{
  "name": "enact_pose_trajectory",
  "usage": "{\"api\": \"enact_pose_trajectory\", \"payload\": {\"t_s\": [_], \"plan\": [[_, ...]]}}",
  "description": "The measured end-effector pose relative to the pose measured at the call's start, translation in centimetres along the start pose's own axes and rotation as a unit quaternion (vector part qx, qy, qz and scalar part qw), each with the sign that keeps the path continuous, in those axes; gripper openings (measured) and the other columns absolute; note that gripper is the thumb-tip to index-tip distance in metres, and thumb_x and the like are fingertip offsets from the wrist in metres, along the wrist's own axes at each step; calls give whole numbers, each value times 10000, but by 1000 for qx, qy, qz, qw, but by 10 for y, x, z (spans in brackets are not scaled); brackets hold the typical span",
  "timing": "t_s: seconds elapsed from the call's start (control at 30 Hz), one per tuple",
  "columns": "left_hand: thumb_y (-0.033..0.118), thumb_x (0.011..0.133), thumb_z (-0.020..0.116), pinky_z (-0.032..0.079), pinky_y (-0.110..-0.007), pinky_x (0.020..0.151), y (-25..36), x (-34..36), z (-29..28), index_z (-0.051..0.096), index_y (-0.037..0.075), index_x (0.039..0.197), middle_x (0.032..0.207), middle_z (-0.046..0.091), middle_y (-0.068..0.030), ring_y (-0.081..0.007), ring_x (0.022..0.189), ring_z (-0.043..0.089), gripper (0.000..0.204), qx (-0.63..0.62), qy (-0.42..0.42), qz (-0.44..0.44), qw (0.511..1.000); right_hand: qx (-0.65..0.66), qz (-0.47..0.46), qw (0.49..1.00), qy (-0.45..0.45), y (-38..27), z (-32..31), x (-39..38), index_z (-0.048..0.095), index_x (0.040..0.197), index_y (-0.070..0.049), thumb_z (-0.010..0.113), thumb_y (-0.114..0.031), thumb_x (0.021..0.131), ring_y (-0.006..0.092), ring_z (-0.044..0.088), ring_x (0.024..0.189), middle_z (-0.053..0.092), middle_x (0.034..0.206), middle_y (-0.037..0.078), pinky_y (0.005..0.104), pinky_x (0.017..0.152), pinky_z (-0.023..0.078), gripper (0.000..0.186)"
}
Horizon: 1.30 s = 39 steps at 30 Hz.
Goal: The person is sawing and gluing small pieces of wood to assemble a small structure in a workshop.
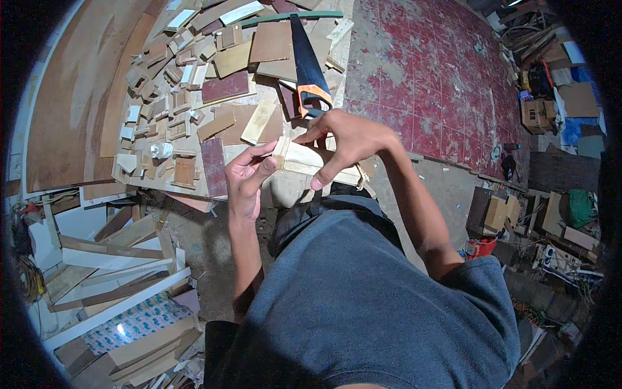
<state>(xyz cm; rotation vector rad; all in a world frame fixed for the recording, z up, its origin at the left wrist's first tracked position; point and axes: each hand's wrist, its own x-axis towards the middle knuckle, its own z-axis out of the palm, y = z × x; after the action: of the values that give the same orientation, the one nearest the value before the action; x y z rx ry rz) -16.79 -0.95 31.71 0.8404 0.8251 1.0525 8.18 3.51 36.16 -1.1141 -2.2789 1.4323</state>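
Note:
A pale wooden piece [303,157] lies across my lap, held between both hands. My left hand [248,175] pinches its left end, thumb on the near side and fingers on the far side, where a light brown banded part [281,153] shows. Over the right half arches my right hand [350,144], its thumb pressed on the near edge and its fingers bent over the far edge. The right end looks rough and frayed. Just beyond my right hand, a handsaw [311,71] with a dark blade and an orange-and-black handle rests on the work board.
Many small wood offcuts [184,100] cover the board on the left, with a white bulb-like object [161,150] among them. Larger dark red boards [212,165] lie nearer. Scrap planks [116,259] are heaped at lower left. Red tiled floor [421,78] stretches right toward clutter and a cardboard box [538,115].

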Motion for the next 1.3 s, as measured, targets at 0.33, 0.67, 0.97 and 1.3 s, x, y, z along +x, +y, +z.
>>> {"api": "enact_pose_trajectory", "payload": {"t_s": [0.33,0.67,0.97,1.3], "plan": [[153,879,759,480,-321,956,8,-2,6,662,-79,1140,1109,687,-147,-175,1016,646,362,19,-7,-10,1000,59,52,995,-59,-8,-2,-1,669,1226,11,875,-467,559,263,677,876,713,1021,193,356,802,510,846],[182,770,863,496,-335,991,13,-9,23,570,-67,1242,1228,623,-155,-197,1141,602,608,104,-30,87,990,38,2,999,13,-14,-3,-6,679,1234,-28,860,-517,569,207,669,758,733,892,135,321,711,520,846],[272,707,895,511,-371,955,26,-7,29,567,-48,1221,1221,624,-207,-289,1159,614,689,318,-2,212,924,76,-26,996,49,-20,2,-4,662,1236,14,865,-460,594,213,663,812,723,964,145,319,765,513,823],[142,720,837,529,-376,876,49,-15,28,606,-23,1250,1164,667,-187,-308,1046,674,601,397,49,247,883,113,-20,992,46,-48,0,10,655,1210,72,871,-420,579,231,660,838,694,992,174,351,770,526,829]]}}
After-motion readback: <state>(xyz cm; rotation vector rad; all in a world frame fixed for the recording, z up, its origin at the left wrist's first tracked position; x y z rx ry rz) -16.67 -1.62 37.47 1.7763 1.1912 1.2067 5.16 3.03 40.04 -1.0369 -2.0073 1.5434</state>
